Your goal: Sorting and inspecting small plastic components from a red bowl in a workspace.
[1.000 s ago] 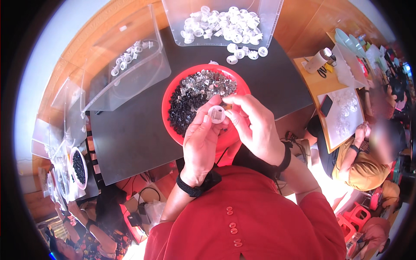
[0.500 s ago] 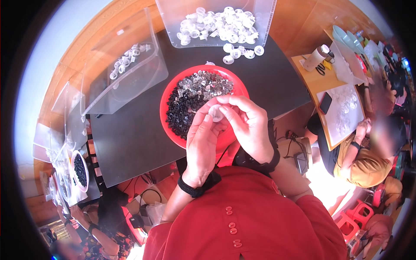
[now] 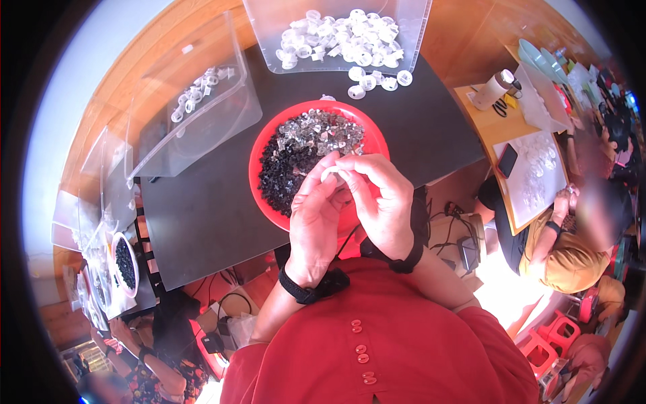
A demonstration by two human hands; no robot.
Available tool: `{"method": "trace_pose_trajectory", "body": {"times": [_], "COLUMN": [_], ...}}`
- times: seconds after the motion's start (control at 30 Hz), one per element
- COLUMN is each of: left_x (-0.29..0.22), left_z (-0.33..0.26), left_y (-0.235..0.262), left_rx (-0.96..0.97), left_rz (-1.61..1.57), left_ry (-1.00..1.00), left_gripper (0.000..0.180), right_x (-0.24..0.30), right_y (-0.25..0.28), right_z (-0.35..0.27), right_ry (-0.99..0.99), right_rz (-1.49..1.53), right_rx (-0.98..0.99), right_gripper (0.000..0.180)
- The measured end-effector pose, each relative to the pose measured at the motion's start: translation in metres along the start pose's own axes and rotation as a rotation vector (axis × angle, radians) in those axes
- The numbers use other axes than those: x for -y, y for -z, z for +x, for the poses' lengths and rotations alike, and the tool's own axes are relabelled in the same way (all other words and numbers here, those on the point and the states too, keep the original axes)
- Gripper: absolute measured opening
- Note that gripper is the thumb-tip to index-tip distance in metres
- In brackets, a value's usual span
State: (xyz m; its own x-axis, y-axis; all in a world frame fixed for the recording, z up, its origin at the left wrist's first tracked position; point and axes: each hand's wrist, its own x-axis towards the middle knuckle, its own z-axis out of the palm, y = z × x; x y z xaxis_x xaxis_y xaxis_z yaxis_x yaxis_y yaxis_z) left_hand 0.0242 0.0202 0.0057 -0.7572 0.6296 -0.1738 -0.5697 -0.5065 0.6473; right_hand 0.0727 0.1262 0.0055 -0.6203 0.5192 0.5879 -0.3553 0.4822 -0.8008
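A small white round plastic piece [image 3: 331, 173] is pinched between the fingertips of my left hand [image 3: 315, 219] and my right hand [image 3: 385, 202]. It is tilted, so mostly its edge shows, and the fingers cover part of it. Both hands hover over the near side of a red bowl [image 3: 257, 193]. Inside the bowl, small black parts [image 3: 277, 172] fill the left, and shiny clear and metallic bits [image 3: 323, 131] lie toward the back.
Beyond the bowl, a clear bin [image 3: 269, 57] contains many white round pieces, with several more [image 3: 368, 82] in front of it. Another clear bin [image 3: 252, 121] stands left on the dark table [image 3: 202, 229]. Co-workers sit at right and lower left; a phone [image 3: 507, 160] lies on the right-hand table.
The white piece has been turned from showing its round face to showing its edge. My fingers have shifted slightly around it, still above the bowl.
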Motion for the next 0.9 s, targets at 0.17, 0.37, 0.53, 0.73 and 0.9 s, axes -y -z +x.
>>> {"method": "trace_pose_trajectory", "body": {"times": [0.17, 0.37, 0.53, 0.73, 0.9], "left_x": [-0.002, -0.012, -0.027, -0.031, -0.033], "left_z": [0.000, 0.000, -0.006, -0.008, -0.010], "left_y": [-0.005, 0.013, 0.021, 0.034, 0.030], "left_rx": [-0.007, -0.084, -0.161, -0.156, -0.155], "left_rz": [0.040, 0.017, 0.029, -0.006, 0.143], "left_ry": [-0.015, -0.038, -0.119, -0.106, -0.099], "left_gripper": [0.044, 0.043, 0.044, 0.046, 0.039], "right_x": [-0.002, 0.002, -0.020, -0.024, -0.033], "right_y": [0.002, 0.016, 0.039, 0.026, 0.020], "right_z": [0.004, 0.016, 0.015, 0.009, 0.005], "right_ry": [-0.020, -0.141, -0.087, 0.072, 0.106], "right_rz": [0.013, -0.043, -0.366, -0.558, -0.622], "right_rx": [0.037, 0.113, 0.308, 0.616, 0.681], "right_gripper": [0.015, 0.013, 0.012, 0.010, 0.010]}}
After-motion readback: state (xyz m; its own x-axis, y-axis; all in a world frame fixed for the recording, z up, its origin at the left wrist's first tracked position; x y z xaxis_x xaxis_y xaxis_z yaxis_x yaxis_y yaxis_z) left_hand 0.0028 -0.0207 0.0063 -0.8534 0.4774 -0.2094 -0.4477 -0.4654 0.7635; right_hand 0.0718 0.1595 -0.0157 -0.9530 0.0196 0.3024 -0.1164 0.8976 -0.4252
